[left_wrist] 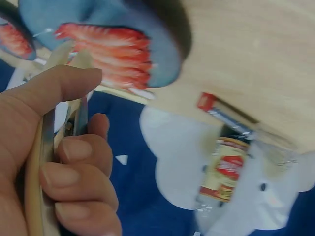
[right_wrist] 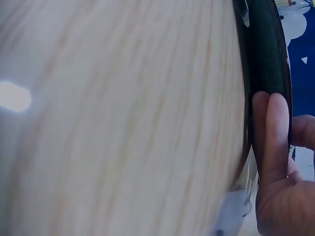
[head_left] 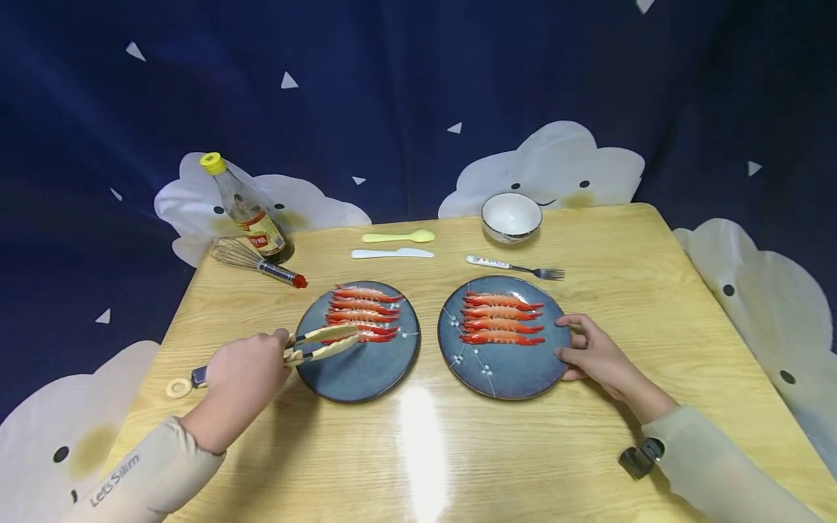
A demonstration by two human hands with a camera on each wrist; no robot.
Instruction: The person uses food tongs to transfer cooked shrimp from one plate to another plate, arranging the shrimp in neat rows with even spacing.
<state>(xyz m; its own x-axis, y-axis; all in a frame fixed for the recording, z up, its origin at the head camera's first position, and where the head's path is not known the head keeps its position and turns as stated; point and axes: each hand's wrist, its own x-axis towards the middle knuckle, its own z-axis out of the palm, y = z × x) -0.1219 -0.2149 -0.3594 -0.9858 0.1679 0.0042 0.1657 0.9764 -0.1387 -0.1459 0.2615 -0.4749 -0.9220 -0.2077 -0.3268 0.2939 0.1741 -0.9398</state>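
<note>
Tongs: my left hand (head_left: 245, 374) has its fingers (left_wrist: 81, 177) curled round the long beige-and-grey tongs (head_left: 327, 333), whose arms look slightly parted.
Left plate: the tong tips reach over the lower slim orange-red shrimps (head_left: 362, 293) lined up on the round blue-grey glazed plate (head_left: 356, 381), on the left of the pale wooden desk (head_left: 641, 290).
Right plate: my right hand (head_left: 601, 359) pinches the right rim of the matching round plate with white blossom sprigs (head_left: 523, 378), fingers on both faces of the edge; four similar orange-red shrimps (head_left: 502, 313) lie on it in line.
Tong grip: I'd squeeze gently and evenly around the middle of one shrimp, keeping its neighbours in line and the tips from scraping the glaze.
Rim grip: I'd hold it light and level, since a tug or tilt could slide that tidy row.
Tong tips: they cover part of the lower shrimps, so I cannot tell whether they pinch one, nor count that row surely.
Left wrist view: my thumb and the blur hide where tongs meet shrimp.
Right wrist view: mostly desk and the plate's dark underside; whether that plate is lifted at all, I cannot tell.
</note>
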